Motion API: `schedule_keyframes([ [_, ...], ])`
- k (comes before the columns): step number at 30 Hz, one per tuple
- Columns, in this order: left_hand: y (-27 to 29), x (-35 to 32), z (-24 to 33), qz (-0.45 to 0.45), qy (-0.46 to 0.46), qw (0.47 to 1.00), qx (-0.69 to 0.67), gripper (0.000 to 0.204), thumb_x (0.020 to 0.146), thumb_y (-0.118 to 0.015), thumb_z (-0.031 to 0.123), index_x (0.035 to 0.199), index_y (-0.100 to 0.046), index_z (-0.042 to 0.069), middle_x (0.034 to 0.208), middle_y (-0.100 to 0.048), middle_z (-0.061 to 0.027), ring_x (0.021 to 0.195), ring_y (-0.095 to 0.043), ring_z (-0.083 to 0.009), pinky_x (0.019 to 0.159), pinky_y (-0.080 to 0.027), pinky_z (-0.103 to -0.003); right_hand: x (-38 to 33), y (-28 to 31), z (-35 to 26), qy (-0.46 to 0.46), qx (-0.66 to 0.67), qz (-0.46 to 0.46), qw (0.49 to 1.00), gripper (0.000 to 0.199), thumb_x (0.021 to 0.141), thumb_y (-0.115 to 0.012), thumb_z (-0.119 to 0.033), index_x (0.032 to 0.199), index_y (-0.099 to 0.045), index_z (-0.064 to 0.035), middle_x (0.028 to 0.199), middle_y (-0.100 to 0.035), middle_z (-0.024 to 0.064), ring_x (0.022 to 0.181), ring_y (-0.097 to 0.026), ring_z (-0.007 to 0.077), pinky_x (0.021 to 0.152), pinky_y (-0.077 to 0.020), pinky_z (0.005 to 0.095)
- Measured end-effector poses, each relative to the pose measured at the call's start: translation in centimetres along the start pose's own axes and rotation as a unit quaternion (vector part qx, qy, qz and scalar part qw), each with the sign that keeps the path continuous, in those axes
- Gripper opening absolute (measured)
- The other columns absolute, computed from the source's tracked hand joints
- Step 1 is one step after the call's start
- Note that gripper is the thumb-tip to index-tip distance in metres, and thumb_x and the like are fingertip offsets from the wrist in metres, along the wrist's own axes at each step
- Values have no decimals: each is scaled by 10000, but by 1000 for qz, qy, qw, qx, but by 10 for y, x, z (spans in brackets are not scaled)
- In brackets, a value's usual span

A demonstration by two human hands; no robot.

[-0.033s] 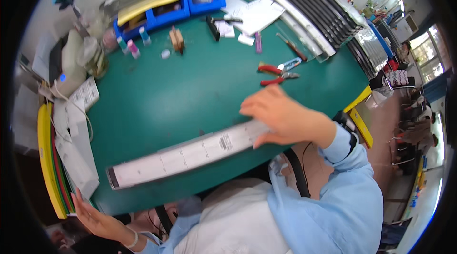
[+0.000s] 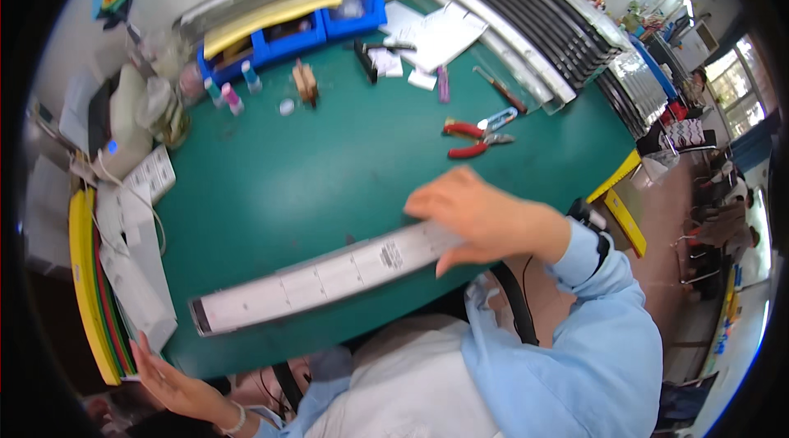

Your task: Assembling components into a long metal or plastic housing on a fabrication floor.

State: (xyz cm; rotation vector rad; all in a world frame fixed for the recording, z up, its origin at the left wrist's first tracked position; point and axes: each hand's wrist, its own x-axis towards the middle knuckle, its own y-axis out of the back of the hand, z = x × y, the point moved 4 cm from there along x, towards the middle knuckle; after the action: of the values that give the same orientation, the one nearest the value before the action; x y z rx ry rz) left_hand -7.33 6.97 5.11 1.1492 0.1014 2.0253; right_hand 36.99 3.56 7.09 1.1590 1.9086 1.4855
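Note:
A long, narrow strip-shaped piece with a white face, crossed by thin lines and bearing a small printed code, lies slantwise along the near edge of the green table. Its left end has a dark cap. My right hand grips the strip's right end from above, thumb on the near side and fingers over the far side. At the lower left, beside the table's corner, my left hand is open with its fingers stretched, touching no part of the strip.
Red-handled pliers lie beyond my right hand, near a blue cutter. Blue bins and small bottles stand at the back left. Stacked dark strips fill the back right. White boxes line the left edge.
The whole view has shifted slightly. My right hand and the strip's right end have come a little nearer to me, away from the pliers. My left hand stays open.

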Motion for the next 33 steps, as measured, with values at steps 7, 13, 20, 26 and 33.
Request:
schedule_keyframes([
  [7,-14,-9,48,23,-73,997,18,437,952,-579,282,1148,-548,-107,1182,-584,-258,1009,-626,-365,866,-511,-442,-15,-39,-17,28,-37,57,997,705,715,-779,-250,1315,-471,-46,1180,-535,148,1037,-524,283,842,-406,416],
  [13,-16,-8,76,109,-111,988,17,349,954,-576,226,1077,-594,-100,1113,-601,-258,1053,-580,-380,903,-467,-464,-48,54,40,-131,-123,400,899,682,720,-772,-130,1330,-498,0,1118,-559,172,995,-509,330,872,-418,418],
  [20,-50,-24,103,-30,-85,996,18,236,966,-537,158,1013,-650,-44,1034,-664,-191,1069,-559,-388,924,-428,-485,-99,107,232,-451,-218,360,787,617,805,-709,-386,1287,-555,-33,1057,-550,188,1030,-488,335,876,-423,420],
  [26,-65,-35,109,-110,-147,982,-42,177,942,-528,76,989,-662,-30,1027,-679,-157,1074,-562,-390,918,-431,-474,-113,71,284,-583,-215,212,754,572,787,-714,-429,1246,-592,-111,1151,-542,209,1141,-469,380,908,-422,484],
  [33,-69,-24,138,-149,-152,976,-52,168,939,-532,65,981,-663,-32,1027,-682,-155,1070,-569,-388,926,-434,-465,-179,98,279,-732,-203,299,577,527,898,-576,-498,1126,-615,-25,1153,-565,241,1048,-577,358,853,-440,529],
])
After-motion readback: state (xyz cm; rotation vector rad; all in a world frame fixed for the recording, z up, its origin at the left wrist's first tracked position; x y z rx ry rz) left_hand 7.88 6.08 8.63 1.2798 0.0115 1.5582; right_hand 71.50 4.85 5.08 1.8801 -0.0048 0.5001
